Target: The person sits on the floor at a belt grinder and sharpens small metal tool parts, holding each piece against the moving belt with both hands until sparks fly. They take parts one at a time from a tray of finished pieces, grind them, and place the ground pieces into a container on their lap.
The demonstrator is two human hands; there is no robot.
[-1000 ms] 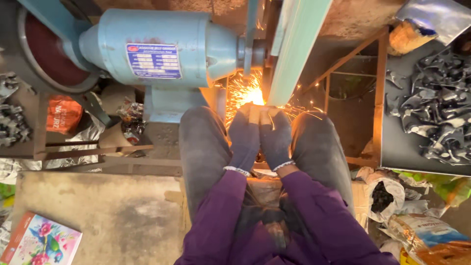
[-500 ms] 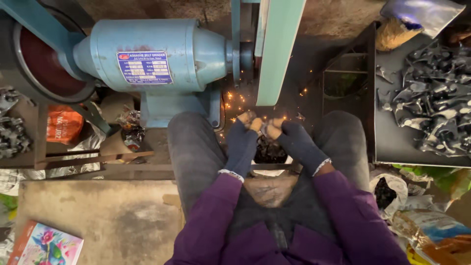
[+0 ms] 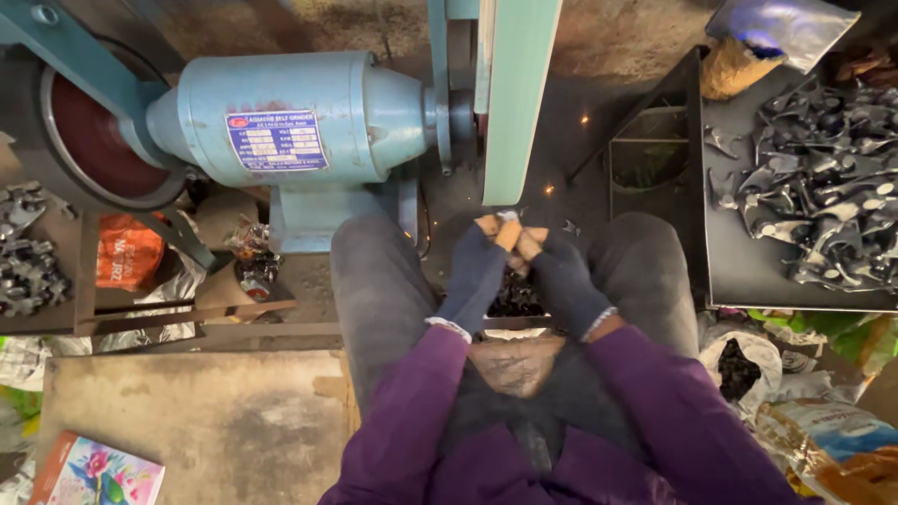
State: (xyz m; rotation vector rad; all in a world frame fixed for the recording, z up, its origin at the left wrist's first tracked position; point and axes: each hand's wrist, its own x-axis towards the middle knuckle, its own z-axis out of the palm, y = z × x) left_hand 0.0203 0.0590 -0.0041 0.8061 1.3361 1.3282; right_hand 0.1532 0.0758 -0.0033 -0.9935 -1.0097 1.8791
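Observation:
My left hand (image 3: 475, 273) and my right hand (image 3: 563, 277) wear dark blue gloves with worn-through fingertips. They meet between my knees, pinching a small metal piece (image 3: 508, 218) together at the fingertips. The piece sits just below the lower end of the pale green grinding belt (image 3: 516, 103), apart from it. Only a few faint sparks (image 3: 584, 120) float near the belt. The blue grinder motor (image 3: 299, 122) stands to the left of the belt.
A black tray (image 3: 748, 273) with several dark metal parts (image 3: 823, 187) lies at the right. More metal parts (image 3: 28, 252) are piled at the far left beside an orange bag (image 3: 126, 252). A red wheel (image 3: 94, 140) spins behind. A colourful box (image 3: 94, 472) lies bottom left.
The hands have drawn the piece back from the belt toward my lap. The bright shower of sparks has died to a few specks.

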